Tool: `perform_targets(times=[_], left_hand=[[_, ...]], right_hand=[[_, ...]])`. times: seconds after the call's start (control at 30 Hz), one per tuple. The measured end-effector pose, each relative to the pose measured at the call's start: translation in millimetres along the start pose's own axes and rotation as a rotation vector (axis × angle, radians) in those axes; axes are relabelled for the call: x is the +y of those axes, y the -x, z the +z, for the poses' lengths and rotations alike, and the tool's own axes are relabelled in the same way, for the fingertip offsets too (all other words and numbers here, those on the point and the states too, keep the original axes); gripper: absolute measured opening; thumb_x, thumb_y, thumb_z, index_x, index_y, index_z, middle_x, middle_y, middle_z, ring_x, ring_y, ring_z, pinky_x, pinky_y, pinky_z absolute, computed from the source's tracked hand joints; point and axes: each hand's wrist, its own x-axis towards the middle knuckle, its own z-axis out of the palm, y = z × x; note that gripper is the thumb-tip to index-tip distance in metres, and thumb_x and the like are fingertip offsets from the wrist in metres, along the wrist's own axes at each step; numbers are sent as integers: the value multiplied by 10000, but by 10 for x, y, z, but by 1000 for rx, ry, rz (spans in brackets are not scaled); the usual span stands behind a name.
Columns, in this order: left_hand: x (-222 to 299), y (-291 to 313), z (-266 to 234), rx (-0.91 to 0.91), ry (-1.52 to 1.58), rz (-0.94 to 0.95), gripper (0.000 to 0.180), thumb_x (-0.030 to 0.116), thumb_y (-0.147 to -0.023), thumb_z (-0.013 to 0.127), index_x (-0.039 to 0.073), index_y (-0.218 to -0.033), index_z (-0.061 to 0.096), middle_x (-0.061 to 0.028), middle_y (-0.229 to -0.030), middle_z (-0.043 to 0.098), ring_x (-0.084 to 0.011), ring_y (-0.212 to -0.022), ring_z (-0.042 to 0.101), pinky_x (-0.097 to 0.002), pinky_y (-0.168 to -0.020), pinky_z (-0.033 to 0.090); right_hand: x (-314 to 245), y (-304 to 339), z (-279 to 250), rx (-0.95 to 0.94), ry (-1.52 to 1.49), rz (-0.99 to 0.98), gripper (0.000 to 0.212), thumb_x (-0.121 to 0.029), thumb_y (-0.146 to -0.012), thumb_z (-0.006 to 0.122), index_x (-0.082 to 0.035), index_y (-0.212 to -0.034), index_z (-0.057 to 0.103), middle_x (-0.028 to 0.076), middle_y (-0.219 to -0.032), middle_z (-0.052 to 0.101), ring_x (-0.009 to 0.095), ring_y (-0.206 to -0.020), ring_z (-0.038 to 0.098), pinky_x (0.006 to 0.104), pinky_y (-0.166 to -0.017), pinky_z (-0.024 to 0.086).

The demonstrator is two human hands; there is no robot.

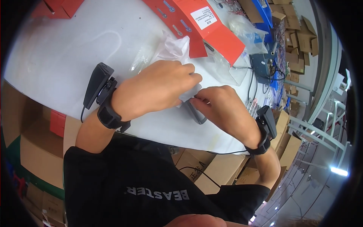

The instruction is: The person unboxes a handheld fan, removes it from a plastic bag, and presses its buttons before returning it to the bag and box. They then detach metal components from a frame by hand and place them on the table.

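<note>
Both hands meet over the front part of the white table. My left hand (160, 85) is closed, its fingers pinched on a pale, translucent wrapper (190, 93). Just to the right, my right hand (223, 108) pinches the upper end of a dark grey, elongated thing (197, 115) with a rounded lower end. That grey thing slants out from under the wrapper; its upper part is hidden by wrapper and fingers, so its kind cannot be made out. Beyond the left hand lies a crumpled white plastic bag (174, 48).
A red printed carton (189, 22) with a white label lies past the hands, its flap open. Clear plastic bags (245, 34) and black cables (255, 81) are at its right. Cardboard boxes (211, 166) stand below the table's near edge. Another red box (56, 8) is far left.
</note>
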Motion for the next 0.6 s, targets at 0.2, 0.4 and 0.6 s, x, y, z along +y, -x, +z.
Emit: perform_targets(times=[0.2, 0.4, 0.6], left_hand=[[27, -14, 55, -6, 16, -18, 515, 66, -664, 835, 31, -1131, 620, -108, -1014, 608, -320, -977, 631, -416, -805, 516], [19, -10, 135, 64, 0, 23, 461, 64, -657, 823, 39, -1076, 632, -107, -973, 599, -318, -925, 635, -418, -765, 512], [-40, -32, 125, 94, -4, 45, 442, 65, -644, 826, 55, -1049, 650, -105, -937, 605, -329, -881, 640, -425, -738, 513]], right_hand=[[16, 19, 50, 19, -67, 4, 149, -110, -863, 710, 36, -891, 710, 202, -810, 699, 357, -699, 684, 386, -658, 535], [-17, 89, 235, 214, 3, -11, 185, -155, -837, 701, 13, -811, 627, 167, -762, 632, 377, -670, 625, 445, -639, 513], [-77, 107, 340, 271, 187, -42, 229, -148, -820, 730, 35, -857, 598, 184, -799, 656, 353, -646, 663, 415, -600, 531]])
